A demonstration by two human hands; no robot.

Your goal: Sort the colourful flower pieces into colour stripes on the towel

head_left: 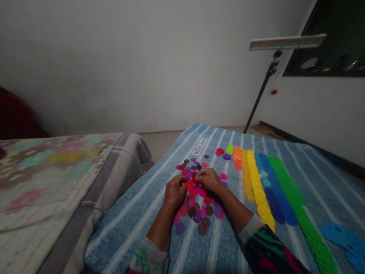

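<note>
A loose pile of small notched plastic discs (191, 193) in red, pink, purple and brown lies on the blue striped cloth (137, 213). My left hand (175, 191) rests at the pile's left side, thumb and fingers curled together. From the right, my right hand (210, 179) reaches over the same pile with its fingers bent into a pinch. Red discs show between the two hands. Whatever either hand holds is too small or hidden by the fingers.
Rows of overlapping discs lie to the right: orange (237, 158), yellow (258, 190), blue (275, 186), green (302, 205). Light-blue discs (343, 238) sit at the lower right. A flowered cloth-covered surface (57, 182) stands left, beyond a gap. A lamp stand (261, 93) rises behind.
</note>
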